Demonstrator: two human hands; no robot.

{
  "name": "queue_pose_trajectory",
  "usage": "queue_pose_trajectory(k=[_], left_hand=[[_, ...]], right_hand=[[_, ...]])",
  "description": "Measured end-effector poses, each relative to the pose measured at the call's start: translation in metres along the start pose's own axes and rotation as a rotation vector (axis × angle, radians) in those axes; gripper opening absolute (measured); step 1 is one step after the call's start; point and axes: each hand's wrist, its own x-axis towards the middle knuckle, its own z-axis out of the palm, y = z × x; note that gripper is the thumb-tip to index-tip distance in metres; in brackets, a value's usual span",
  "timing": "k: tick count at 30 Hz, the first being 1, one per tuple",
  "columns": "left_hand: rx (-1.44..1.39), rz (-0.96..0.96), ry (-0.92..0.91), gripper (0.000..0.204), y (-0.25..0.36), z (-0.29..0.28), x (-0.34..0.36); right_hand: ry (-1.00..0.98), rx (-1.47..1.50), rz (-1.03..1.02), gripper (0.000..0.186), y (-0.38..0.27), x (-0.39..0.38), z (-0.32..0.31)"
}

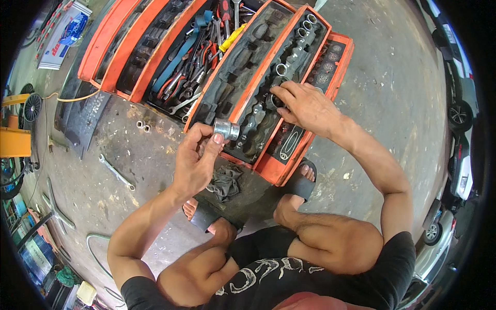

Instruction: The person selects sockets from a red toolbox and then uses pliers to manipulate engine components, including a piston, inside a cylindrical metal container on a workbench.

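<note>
My left hand (192, 163) pinches a large chrome socket (226, 129) between thumb and fingers, just above the near edge of an orange cantilever toolbox (114, 82). My right hand (312, 109) reaches over the toolbox's black socket tray (253, 124). Its fingertips and thumb are closed around a dark-looking socket (272, 102) in that tray, partly hidden by the fingers. Several chrome sockets (281, 69) sit in slots farther up the same tray, while many slots near me hold nothing.
The toolbox's deep middle bay holds wrenches, pliers and screwdrivers, with a yellow-handled tool (231, 39) on top. On the floor lie a combination wrench (117, 172), two small sockets (143, 126), a dark rag (225, 182) and a cross-shaped lug wrench (57, 209). Parked cars (460, 113) stand right.
</note>
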Motion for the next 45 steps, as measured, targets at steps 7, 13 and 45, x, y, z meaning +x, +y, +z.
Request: queue_pose_trajectory(k=[7, 13, 45], left_hand=[[-0.123, -0.017, -0.006, 0.015, 0.003, -0.006, -0.008], [-0.002, 0.028, -0.007, 0.014, -0.003, -0.008, -0.006], [1.24, 0.701, -0.348, 0.029, -0.008, 0.026, 0.01]], right_hand=[[0.231, 0.267, 0.111, 0.034, 0.001, -0.005, -0.017], [0.342, 0.262, -0.12, 0.041, -0.032, 0.006, -0.002], [0.08, 0.136, -0.147, 0.047, -0.013, 0.004, 0.008]])
